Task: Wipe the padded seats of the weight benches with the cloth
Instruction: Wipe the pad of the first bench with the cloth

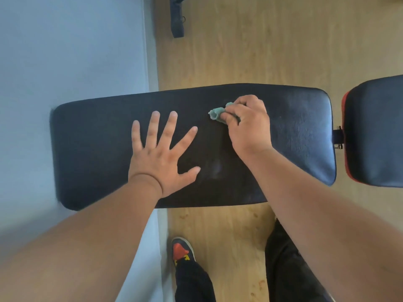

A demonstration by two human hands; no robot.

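A long black padded bench pad (301,136) lies across the middle of the view. My left hand (161,158) rests flat on its left half with the fingers spread. My right hand (248,125) grips a small bunched green cloth (218,114) and holds it against the pad right of centre. Only the cloth's left end sticks out past my fingers. A second black pad with a red edge (375,131) sits to the right, joined by a metal hinge (338,137).
Wooden floor (250,51) runs beyond and below the bench. A pale grey wall (65,51) borders the left. A black metal frame part (177,18) stands at the top. My legs and a black shoe with a red toe (182,250) are below the pad.
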